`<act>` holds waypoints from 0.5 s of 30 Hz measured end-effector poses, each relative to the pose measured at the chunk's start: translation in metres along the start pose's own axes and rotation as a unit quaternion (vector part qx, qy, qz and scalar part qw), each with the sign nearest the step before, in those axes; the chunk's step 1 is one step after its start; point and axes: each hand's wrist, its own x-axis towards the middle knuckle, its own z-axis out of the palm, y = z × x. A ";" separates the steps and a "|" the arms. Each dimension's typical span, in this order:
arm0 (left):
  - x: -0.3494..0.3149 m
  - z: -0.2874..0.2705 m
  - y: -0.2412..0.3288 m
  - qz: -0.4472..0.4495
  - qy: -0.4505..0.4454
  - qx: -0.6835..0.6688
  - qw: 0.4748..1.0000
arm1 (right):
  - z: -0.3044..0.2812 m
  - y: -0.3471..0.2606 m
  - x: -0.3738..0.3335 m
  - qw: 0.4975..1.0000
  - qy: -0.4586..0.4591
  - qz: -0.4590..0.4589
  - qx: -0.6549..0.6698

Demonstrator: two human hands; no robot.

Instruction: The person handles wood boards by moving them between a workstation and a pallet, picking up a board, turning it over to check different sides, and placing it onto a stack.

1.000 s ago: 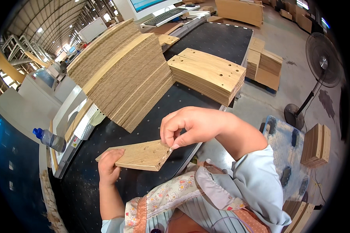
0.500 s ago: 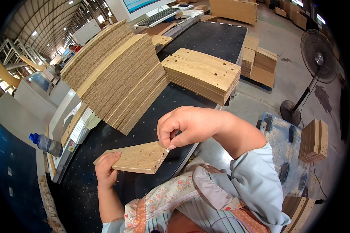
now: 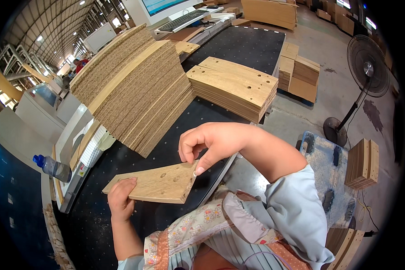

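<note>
A light wooden board (image 3: 155, 182) with several drilled holes is held slightly tilted over the black table. My left hand (image 3: 121, 198) is closed on its left end, thumb and fingers on opposite faces. At the right end, my right hand (image 3: 211, 146) has its bent fingers at the far corner and its thumb against the cut end. The thumb and index finger stand a little apart across that corner. A small pale spot shows at the thumb tip; whether it is the nail or some small thing, I cannot make out.
Stacked chipboard pieces (image 3: 144, 94) stand beyond my hands, with a pile of drilled boards (image 3: 234, 83) to their right. The black table (image 3: 166, 130) lies underneath. A water bottle (image 3: 54, 168) is at the left; a blue pallet (image 3: 324, 180) and a standing fan (image 3: 368, 69) are at the right.
The board has shifted slightly left and turned its face more toward me. My right thumb and index finger have moved from a pinch to slightly apart at the board's corner.
</note>
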 end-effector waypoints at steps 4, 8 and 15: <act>-0.002 -0.001 -0.001 0.008 0.003 0.004 1.000 | 0.003 0.016 0.004 0.989 -0.030 0.034 0.140; -0.005 0.001 0.000 -0.010 0.011 -0.003 1.000 | 0.009 0.030 0.003 0.988 0.035 -0.030 0.148; -0.006 0.001 0.000 -0.013 -0.006 0.032 0.999 | 0.013 0.055 -0.003 0.975 0.062 -0.064 0.205</act>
